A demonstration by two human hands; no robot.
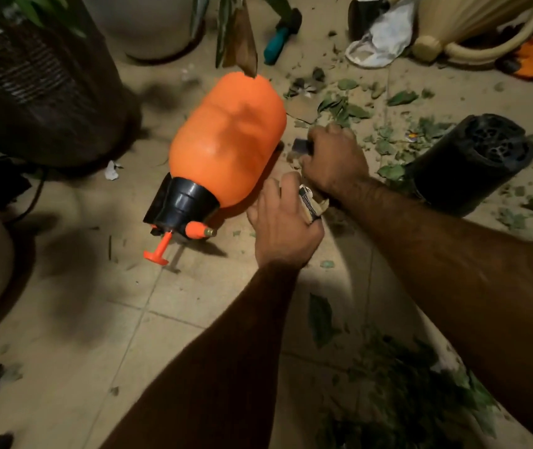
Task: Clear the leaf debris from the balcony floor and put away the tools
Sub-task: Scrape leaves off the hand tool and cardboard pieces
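Observation:
An orange pressure sprayer (pixel 226 140) with a black cap lies on its side on the tiled floor. Just right of it, my left hand (pixel 283 228) holds small scraps of paper and debris (pixel 310 202) in its curled fingers. My right hand (pixel 335 160) is beyond it, fingers curled down around a small dark scrap (pixel 301 145) on the floor. Green leaf debris (pixel 349 108) is scattered behind my right hand, and a larger heap of leaves (pixel 404 400) lies at the lower right under my right forearm.
A black pot (pixel 466 163) lies tipped over right of my hands. A dark woven planter (pixel 41 82) stands at left, a pale pot (pixel 148 24) behind. A teal-handled tool (pixel 278 43), white cloth (pixel 378 37) and cream hose (pixel 485 43) lie at the back.

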